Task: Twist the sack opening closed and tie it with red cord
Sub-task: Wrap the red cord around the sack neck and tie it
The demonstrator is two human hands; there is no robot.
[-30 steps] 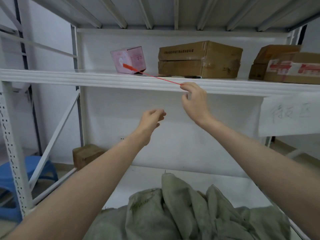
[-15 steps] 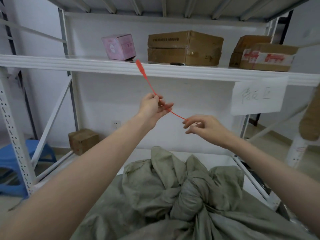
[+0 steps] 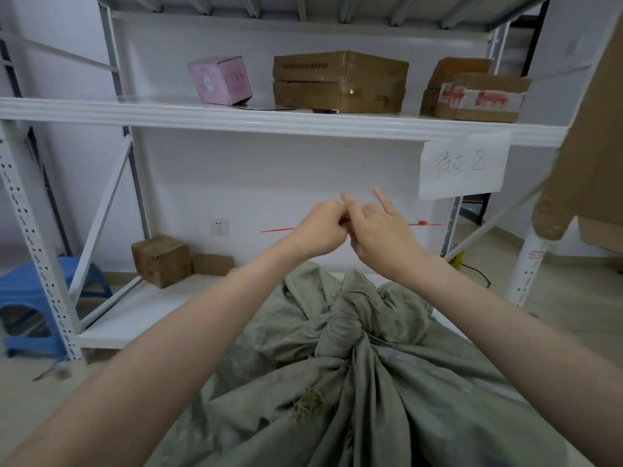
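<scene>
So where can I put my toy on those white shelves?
On the white upper shelf, the stretch left of the pink cardboard box is bare. On the white lower shelf, there is bare room between the small brown cardboard boxes and the grey-green cloth sack. Right of the pink box it is crowded with brown cartons.

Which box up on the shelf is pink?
The small pink cardboard box, leftmost on the white metal shelf. The big flat cardboard box beside it and the taped cardboard box at the right are both brown.

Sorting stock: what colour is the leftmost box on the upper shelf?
The leftmost box is pink, best seen in head view.
</scene>
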